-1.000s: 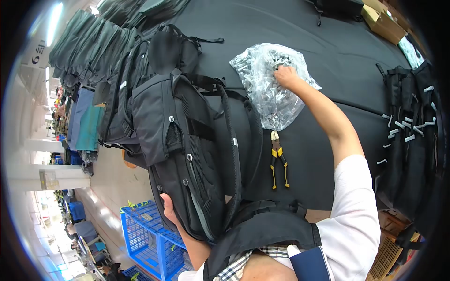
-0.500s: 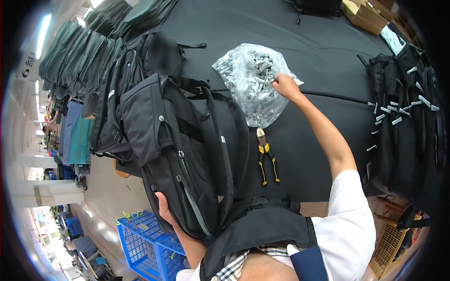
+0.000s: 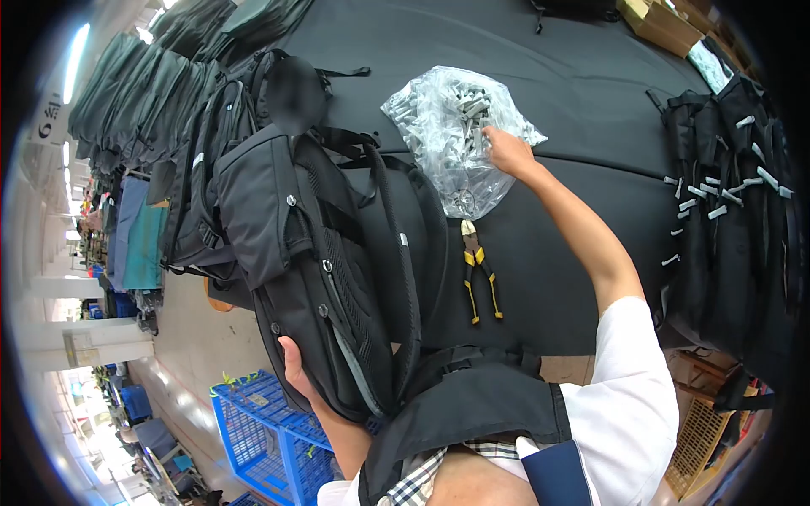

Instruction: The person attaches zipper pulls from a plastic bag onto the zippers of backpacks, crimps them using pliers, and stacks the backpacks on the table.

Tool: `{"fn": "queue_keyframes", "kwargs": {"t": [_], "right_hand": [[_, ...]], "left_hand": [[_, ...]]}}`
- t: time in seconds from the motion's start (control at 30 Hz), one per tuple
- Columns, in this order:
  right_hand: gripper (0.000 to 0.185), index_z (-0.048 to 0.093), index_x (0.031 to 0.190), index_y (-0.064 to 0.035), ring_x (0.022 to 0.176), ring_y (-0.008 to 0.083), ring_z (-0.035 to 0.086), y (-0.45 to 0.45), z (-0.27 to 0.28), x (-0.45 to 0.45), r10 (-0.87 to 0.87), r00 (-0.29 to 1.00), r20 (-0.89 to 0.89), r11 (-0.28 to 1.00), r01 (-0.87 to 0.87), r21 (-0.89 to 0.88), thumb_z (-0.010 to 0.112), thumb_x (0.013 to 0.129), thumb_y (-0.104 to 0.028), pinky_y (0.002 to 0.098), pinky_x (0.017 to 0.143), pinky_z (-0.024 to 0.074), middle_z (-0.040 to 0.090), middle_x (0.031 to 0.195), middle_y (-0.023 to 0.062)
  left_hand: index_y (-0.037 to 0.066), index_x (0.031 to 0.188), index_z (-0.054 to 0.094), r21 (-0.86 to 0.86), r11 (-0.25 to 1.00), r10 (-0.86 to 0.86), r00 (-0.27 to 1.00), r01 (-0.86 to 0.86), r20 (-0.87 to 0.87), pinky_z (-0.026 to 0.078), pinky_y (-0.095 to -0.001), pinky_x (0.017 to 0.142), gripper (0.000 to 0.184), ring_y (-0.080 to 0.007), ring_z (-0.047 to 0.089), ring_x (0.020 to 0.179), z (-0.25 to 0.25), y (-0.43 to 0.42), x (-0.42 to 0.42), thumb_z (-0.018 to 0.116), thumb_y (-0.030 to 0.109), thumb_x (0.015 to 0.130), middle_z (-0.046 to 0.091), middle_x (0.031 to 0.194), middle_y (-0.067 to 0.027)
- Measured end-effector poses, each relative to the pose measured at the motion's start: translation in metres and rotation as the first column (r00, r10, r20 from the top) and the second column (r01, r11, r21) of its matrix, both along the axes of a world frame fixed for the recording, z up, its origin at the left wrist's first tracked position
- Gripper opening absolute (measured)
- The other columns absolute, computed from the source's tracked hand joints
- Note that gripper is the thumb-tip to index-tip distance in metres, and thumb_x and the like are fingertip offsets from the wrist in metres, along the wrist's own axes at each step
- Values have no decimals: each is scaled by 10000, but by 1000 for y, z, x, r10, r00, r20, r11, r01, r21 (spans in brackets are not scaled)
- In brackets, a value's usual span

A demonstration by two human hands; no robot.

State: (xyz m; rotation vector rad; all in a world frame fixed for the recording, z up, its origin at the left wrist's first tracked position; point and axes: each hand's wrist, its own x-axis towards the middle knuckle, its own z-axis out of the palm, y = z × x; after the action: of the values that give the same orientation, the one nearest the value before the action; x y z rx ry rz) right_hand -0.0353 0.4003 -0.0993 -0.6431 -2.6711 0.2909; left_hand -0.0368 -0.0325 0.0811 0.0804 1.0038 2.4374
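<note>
A black backpack (image 3: 253,202) leans against the near side of the table, with silver zipper pulls down its edge. My left hand (image 3: 295,371) grips its lower side, thumb showing and the other fingers hidden beneath. On the table lies a clear plastic bag (image 3: 413,110), open at the top, full of small grey-silver zipper pulls (image 3: 474,105). My right hand (image 3: 509,153) reaches into the bag's right side with fingers pinched together among the pieces; what they hold is too small to make out. Pliers (image 3: 474,270) with yellow and black handles rest just below the bag.
More black backpacks (image 3: 224,126) and stacked dark fabric pieces (image 3: 139,101) stand at the left. Black pieces with grey zipper pulls (image 3: 717,211) hang over the table's right side. A blue plastic crate (image 3: 287,460) sits on the floor, and a cardboard box (image 3: 660,32) at the back right.
My right hand has moved slightly left and down, its fingers now deeper among the zipper pulls. My left hand stays on the backpack.
</note>
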Motion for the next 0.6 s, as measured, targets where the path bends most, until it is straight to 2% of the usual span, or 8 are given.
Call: {"fn": "queue_keyframes", "kwargs": {"t": [0.07,0.1,0.17,0.2,0.23,0.3,0.4,0.6], "right_hand": [[322,530,1134,-67,683,266,638,9,6,-1,91,992,85,945,-59,-322,489,821,-130,373,516,478,608,789,148],[322,530,1134,-67,683,266,638,9,6,5,85,992,89,945,-52,-322,489,821,-130,373,516,478,608,789,148],[357,525,1177,-58,703,170,631,-4,32,17,-57,995,82,467,99,-879,525,834,-157,285,475,448,586,713,92],[389,487,1231,-59,729,113,614,-5,32,19,-90,995,43,321,70,-944,530,858,-160,214,466,429,568,758,53],[389,487,1231,-59,729,113,614,-10,38,24,-89,995,42,323,69,-944,530,858,-160,214,466,429,568,758,53],[338,492,1195,-53,710,125,619,-31,54,38,-285,931,-227,-126,-271,-954,526,866,-122,202,451,433,567,819,50],[239,514,1071,-65,706,109,599,-74,60,50,-354,898,-260,-393,-395,-831,576,841,-65,169,423,407,553,820,36],[460,446,1228,-44,716,100,574,-142,114,40,-254,863,-438,-504,-504,-701,607,797,-29,151,413,386,555,1004,87]], "left_hand": [[-28,1314,348,8,1000,-24,1000,24,-7,382,-415,989,584,-320,504,1121,1,-2,-2,418,402,925,455,1288,-187],[-28,1314,349,17,999,-48,999,49,-13,383,-415,989,581,-323,504,1121,2,-2,-2,417,399,926,454,1290,-186],[-28,1313,350,76,995,-69,997,68,16,381,-414,991,571,-326,502,1123,4,2,-2,413,389,928,455,1287,-190],[-26,1314,349,86,993,-81,997,81,4,376,-414,995,568,-327,499,1126,4,2,-2,412,386,929,456,1287,-189],[-25,1315,348,94,991,-90,996,90,-5,371,-415,999,564,-328,497,1129,4,2,-2,410,383,930,456,1287,-189],[-24,1318,346,82,994,-68,998,67,2,371,-416,998,567,-330,494,1130,5,4,0,412,383,929,449,1292,-191],[-25,1318,338,-23,999,22,1000,-23,-7,388,-434,977,583,-341,495,1122,11,14,7,433,389,919,440,1294,-193],[-19,1243,441,-235,968,104,994,-94,29,420,-347,939,468,-246,541,1050,-6,5,11,484,310,913,520,1191,-139]]}}
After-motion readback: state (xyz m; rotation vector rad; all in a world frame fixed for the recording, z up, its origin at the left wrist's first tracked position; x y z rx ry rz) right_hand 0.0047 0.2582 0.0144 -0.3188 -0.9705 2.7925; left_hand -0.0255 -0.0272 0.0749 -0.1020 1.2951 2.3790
